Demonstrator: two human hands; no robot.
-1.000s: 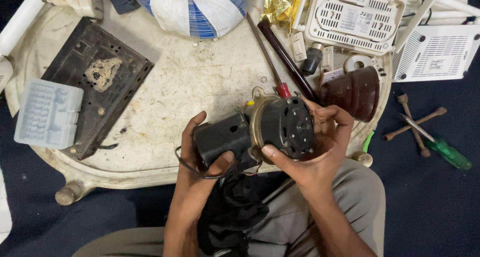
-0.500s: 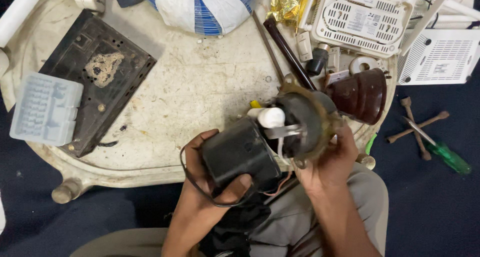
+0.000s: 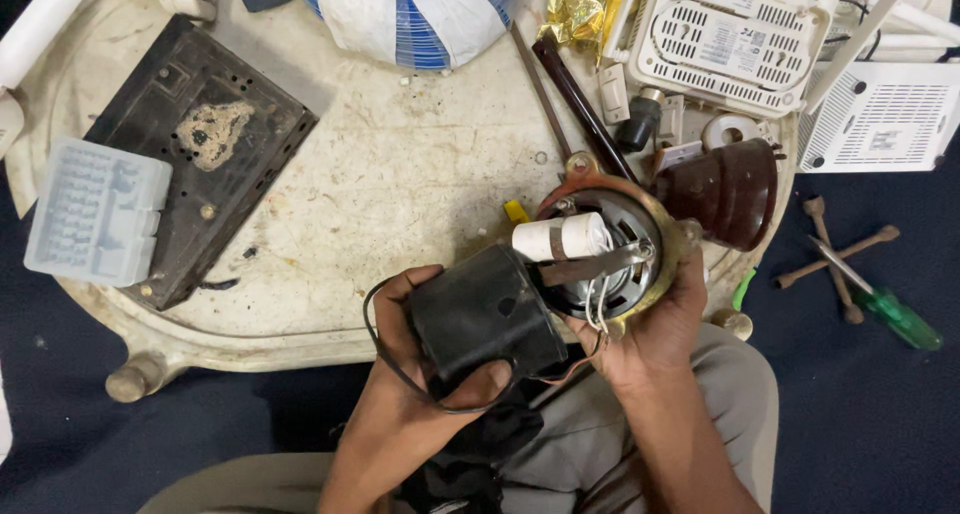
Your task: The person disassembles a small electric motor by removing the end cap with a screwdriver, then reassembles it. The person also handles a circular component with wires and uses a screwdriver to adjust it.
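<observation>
A: Starting with the largest item, what is shown?

B: A worn round white table [image 3: 400,174] is seen from above, and a small fan motor is held just over its near edge so the loose parts stay within reach. A white-and-blue sack [image 3: 420,9] and a black perforated plate [image 3: 190,144] lie on the table farther back.

A: How is the motor supported?

B: The black housing [image 3: 485,319] is gripped by the left hand [image 3: 415,374], fingers curled fully closed around it, a black cable looping past the wrist. The round motor body [image 3: 610,254], open face turned upward, is cupped from below by the right hand [image 3: 650,329], fingers wrapped on its brass-coloured rim. This two-handed hold appears to keep both halves steady while the interior is exposed.

A: Smaller items?

B: A white cylindrical capacitor [image 3: 560,239] rests across the opening, thin white leads hanging from it. A green-handled screwdriver [image 3: 880,299] lies on the floor, well apart.
</observation>
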